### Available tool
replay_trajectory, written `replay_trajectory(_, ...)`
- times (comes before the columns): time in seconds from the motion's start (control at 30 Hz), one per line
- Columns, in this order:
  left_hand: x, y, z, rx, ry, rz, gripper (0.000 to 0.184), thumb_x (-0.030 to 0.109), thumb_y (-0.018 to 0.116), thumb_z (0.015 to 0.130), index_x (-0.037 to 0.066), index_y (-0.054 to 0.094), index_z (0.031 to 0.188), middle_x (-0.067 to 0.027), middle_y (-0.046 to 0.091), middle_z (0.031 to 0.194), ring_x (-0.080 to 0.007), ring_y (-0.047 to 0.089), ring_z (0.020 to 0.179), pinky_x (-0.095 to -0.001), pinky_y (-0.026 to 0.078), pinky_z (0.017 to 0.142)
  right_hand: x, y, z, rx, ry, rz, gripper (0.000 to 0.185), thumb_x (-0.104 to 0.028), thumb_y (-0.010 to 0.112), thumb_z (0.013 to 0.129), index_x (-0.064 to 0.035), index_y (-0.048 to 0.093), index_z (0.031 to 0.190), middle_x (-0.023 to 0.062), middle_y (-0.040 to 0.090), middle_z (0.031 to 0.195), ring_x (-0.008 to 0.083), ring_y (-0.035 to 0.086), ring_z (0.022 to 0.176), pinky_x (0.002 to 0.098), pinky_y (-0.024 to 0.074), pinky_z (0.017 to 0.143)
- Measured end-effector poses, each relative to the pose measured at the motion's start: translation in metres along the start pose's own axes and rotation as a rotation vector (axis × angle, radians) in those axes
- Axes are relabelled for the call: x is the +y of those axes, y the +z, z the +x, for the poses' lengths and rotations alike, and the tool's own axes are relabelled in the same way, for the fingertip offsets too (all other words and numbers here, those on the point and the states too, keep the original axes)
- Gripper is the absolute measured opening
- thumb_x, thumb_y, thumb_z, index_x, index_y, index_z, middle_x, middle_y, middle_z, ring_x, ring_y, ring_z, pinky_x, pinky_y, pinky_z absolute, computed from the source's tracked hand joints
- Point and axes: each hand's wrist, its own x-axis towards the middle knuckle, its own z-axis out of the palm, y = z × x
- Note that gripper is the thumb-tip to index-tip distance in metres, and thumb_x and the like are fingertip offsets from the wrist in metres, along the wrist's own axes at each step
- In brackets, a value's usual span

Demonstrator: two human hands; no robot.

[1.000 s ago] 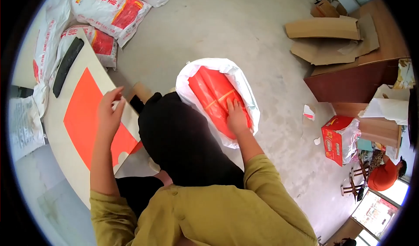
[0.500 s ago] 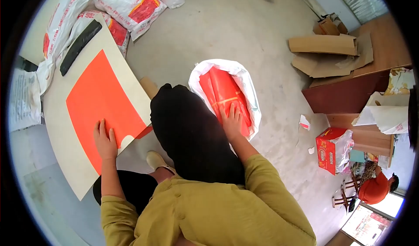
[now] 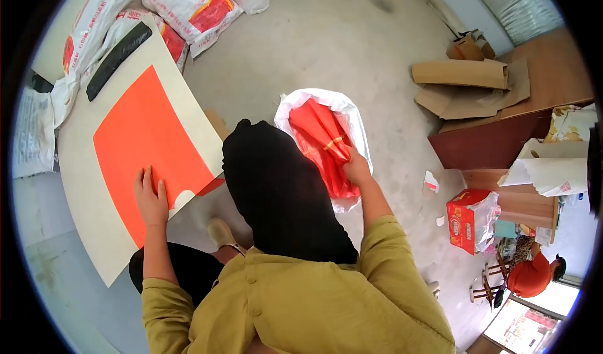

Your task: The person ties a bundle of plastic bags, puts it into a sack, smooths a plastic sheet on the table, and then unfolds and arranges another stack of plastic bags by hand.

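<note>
My left hand [image 3: 152,198] lies with its fingers spread on a flat red sheet [image 3: 147,140], which rests on a pale board [image 3: 81,209]. A black strip [image 3: 118,61] lies along the board's far edge. To the right, a white sack [image 3: 361,131] stands open on the floor, holding folded red plastic [image 3: 311,128] with a yellow band around it. My right hand [image 3: 356,167] is closed on the right edge of the red plastic, near the band, and the plastic is creased toward it.
Printed white sacks [image 3: 188,9] are piled at the upper left. Flattened cardboard [image 3: 465,84] lies on a brown cabinet [image 3: 490,137] at the right. A red carton [image 3: 461,222] sits on the floor below it. A person in red [image 3: 531,277] is farther back at the lower right.
My left hand has come down flat onto the red sheet. My right hand has gone from lying open on the red plastic to gripping its right edge, and the plastic has bunched up.
</note>
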Motion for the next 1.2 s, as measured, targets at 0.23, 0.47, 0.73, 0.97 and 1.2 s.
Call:
replay_trajectory(0.23,0.009,-0.015,-0.001,-0.013,-0.038,0.023,0.049,0.023,0.063,0.095,0.006,0.055,0.141,-0.0178,0.047,0.149,-0.035,0.045,0.137,-0.0436,0.041,0.112,0.064,-0.091,-0.081,-0.343,0.182,0.643,0.063,0.001,0.061,0.072,-0.0001,0.058,0.135,0.006,0.068,0.112,0.0177,0.063,0.102,0.0323,0.0517,0.092)
replay_trajectory(0.47,-0.007,-0.008,-0.003,0.081,0.005,-0.064,0.051,0.023,0.071,0.088,0.004,0.059,0.134,-0.0204,0.05,0.145,-0.0386,0.046,0.135,-0.047,0.04,0.112,0.126,-0.122,-0.238,-0.164,0.58,0.74,0.038,-0.011,0.065,0.081,-0.0034,0.07,0.118,0.0086,0.072,0.111,0.022,0.069,0.098,0.0374,0.056,0.084)
replay_trajectory(0.73,-0.015,-0.007,-0.004,0.11,0.013,-0.077,0.053,0.026,0.072,0.085,0.005,0.06,0.132,-0.0207,0.051,0.141,-0.0393,0.047,0.134,-0.049,0.04,0.111,0.074,-0.013,-0.143,-0.142,0.535,0.53,0.035,-0.014,0.064,0.083,-0.0039,0.07,0.116,0.0102,0.072,0.109,0.0253,0.069,0.098,0.0394,0.0559,0.084)
replay_trajectory(0.97,-0.017,-0.012,-0.005,0.1,0.007,-0.133,0.053,0.027,0.07,0.086,0.007,0.059,0.134,-0.0188,0.049,0.144,-0.0375,0.045,0.135,-0.0494,0.039,0.112,0.036,0.027,-0.088,-0.203,0.443,0.411,0.033,-0.016,0.062,0.085,-0.0044,0.07,0.114,0.0116,0.073,0.108,0.0283,0.069,0.098,0.0413,0.0558,0.084)
replay_trajectory(1.2,-0.019,-0.01,-0.007,0.168,0.041,-0.135,0.052,0.027,0.071,0.085,0.006,0.06,0.132,-0.0194,0.05,0.143,-0.0386,0.047,0.133,-0.0501,0.04,0.111,0.037,0.025,-0.086,-0.2,0.417,0.343,0.031,-0.019,0.061,0.087,-0.0049,0.071,0.113,0.013,0.073,0.107,0.0313,0.069,0.098,0.0431,0.0557,0.084)
